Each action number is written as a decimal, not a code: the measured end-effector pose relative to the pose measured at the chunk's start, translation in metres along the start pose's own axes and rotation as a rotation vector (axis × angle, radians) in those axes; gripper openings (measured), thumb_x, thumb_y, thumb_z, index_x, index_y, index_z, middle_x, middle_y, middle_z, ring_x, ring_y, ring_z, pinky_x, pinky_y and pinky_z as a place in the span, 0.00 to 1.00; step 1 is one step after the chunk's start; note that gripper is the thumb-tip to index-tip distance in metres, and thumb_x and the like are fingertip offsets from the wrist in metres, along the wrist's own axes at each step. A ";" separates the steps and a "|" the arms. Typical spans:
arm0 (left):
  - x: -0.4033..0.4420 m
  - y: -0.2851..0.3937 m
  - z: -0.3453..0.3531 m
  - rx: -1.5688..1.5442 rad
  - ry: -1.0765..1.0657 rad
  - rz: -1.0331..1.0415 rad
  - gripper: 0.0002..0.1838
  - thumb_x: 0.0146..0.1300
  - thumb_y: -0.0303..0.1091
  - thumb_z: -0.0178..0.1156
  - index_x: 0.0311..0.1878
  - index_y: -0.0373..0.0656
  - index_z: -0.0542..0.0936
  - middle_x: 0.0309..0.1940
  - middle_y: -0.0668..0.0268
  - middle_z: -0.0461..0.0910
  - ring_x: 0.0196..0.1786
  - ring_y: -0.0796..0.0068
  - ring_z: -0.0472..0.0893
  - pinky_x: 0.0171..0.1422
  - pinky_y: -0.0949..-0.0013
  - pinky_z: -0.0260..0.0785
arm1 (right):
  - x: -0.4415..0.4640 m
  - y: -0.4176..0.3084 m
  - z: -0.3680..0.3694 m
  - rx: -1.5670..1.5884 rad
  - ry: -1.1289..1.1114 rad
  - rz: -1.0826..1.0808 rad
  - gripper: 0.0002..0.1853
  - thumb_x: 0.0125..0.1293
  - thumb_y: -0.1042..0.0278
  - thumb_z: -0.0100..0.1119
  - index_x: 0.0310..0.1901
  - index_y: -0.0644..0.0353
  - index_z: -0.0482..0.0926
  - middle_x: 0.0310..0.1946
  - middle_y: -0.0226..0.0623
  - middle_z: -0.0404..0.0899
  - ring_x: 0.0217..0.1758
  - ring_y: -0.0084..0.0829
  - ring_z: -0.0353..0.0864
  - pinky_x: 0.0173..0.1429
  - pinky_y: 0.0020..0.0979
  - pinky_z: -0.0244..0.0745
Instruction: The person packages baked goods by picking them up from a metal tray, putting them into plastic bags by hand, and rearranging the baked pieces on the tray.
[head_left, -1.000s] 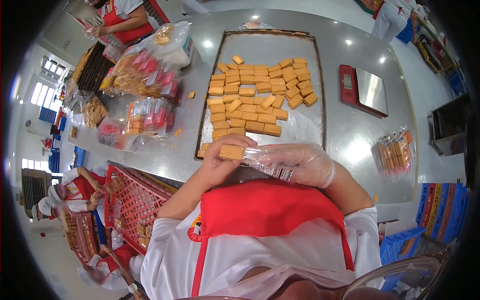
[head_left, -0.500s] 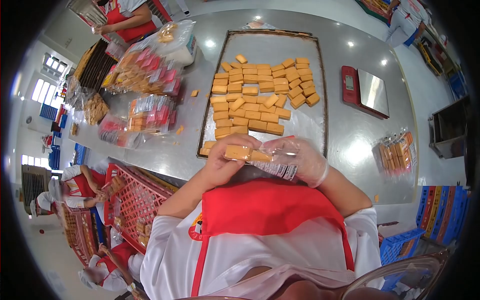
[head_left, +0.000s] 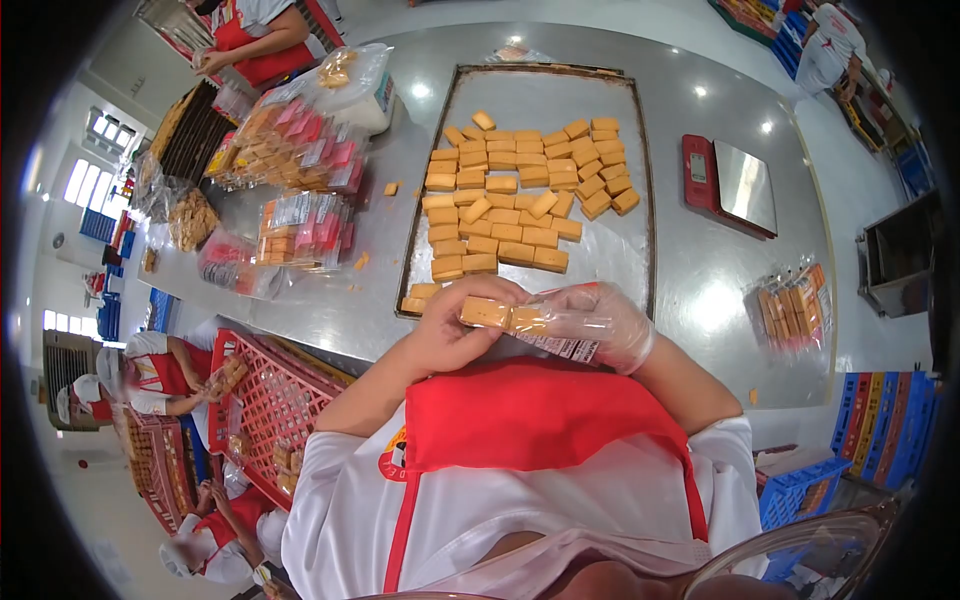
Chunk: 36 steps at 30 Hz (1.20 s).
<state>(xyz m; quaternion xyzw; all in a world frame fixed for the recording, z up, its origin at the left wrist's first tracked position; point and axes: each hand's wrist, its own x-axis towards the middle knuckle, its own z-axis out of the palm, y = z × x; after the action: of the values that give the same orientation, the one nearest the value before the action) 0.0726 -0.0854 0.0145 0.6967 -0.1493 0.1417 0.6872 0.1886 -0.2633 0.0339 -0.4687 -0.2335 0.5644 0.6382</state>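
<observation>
My left hand (head_left: 455, 325), bare, is closed around rectangular golden biscuits (head_left: 485, 312), with thumb and fingers on their sides. Two biscuits lie end to end, and the one nearer my right hand is at the clear plastic bag (head_left: 575, 328), which has a printed label. In a transparent glove, my right hand (head_left: 615, 322) grips that bag; its fingers are partly hidden by plastic glare. Just beyond both hands is a metal baking tray (head_left: 600, 268) bearing rows of the same biscuits (head_left: 500, 200).
A red kitchen scale (head_left: 703, 172) stands right of the tray, with a filled packet (head_left: 795, 310) nearer me. Piled packets (head_left: 300, 230) and a white tub (head_left: 378, 105) are at the left. A red crate (head_left: 270, 410) sits by the table edge. Co-workers (head_left: 265, 40) are around.
The two biscuits have shifted slightly right and down, the farther one closer against the bag. Both hands stay near the tray's front edge, and the bag's label shows less.
</observation>
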 end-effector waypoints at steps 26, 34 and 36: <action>0.004 0.003 0.001 -0.105 0.071 -0.377 0.20 0.44 0.27 0.67 0.41 0.38 0.72 0.43 0.62 0.73 0.49 0.72 0.72 0.52 0.69 0.64 | 0.017 0.022 -0.015 0.333 -0.096 0.162 0.21 0.60 0.64 0.52 0.52 0.69 0.67 0.42 0.37 0.74 0.42 0.24 0.75 0.45 0.24 0.71; 0.009 -0.004 0.005 -0.267 0.253 -0.335 0.33 0.57 0.28 0.55 0.62 0.47 0.48 0.46 0.61 0.69 0.48 0.73 0.71 0.54 0.69 0.63 | 0.014 0.004 0.001 -0.095 0.275 -0.116 0.25 0.47 0.74 0.63 0.49 0.64 0.69 0.37 0.33 0.76 0.39 0.23 0.76 0.41 0.23 0.73; 0.009 -0.005 0.006 -0.227 0.281 -0.303 0.33 0.58 0.29 0.55 0.62 0.47 0.48 0.47 0.62 0.68 0.49 0.73 0.70 0.55 0.69 0.62 | 0.013 0.011 -0.002 -0.119 0.341 -0.223 0.28 0.42 0.79 0.67 0.49 0.63 0.70 0.36 0.32 0.76 0.38 0.22 0.76 0.41 0.22 0.73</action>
<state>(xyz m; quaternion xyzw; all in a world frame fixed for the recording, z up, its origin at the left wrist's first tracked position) 0.0830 -0.0911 0.0140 0.6030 0.0393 0.1146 0.7885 0.1875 -0.2521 0.0203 -0.5655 -0.2053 0.3882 0.6981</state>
